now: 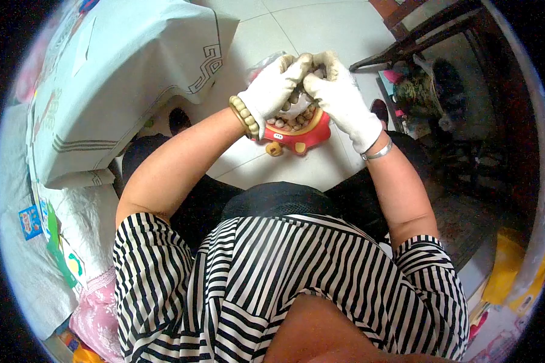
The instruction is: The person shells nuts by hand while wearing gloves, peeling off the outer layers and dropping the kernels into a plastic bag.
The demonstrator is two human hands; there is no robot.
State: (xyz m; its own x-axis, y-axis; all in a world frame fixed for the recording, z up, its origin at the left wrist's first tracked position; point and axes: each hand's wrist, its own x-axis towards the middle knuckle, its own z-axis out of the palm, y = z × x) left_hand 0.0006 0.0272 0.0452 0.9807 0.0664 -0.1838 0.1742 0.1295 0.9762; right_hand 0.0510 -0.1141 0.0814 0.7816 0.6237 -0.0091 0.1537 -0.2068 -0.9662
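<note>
Both hands wear white gloves and meet at the upper middle of the head view. My left hand (275,86), with a beaded bracelet at the wrist, is closed with its fingertips pinched together. My right hand (340,97), a silver bangle on its wrist, is closed too, its fingertips against those of the left. What they pinch is too small and covered to make out. Directly below them stands a red toy-like container (312,139) with a yellow rim. Small pale roundish pieces (297,124) fill it. A white curved piece (295,107) shows between the hands, partly hidden.
A pale cloth with dark pattern lines (133,78) drapes over furniture on the left. Dark wooden furniture (424,42) stands on the right, with objects under it. Light floor tiles (257,24) lie beneath. Dark shoes (178,120) show near the container.
</note>
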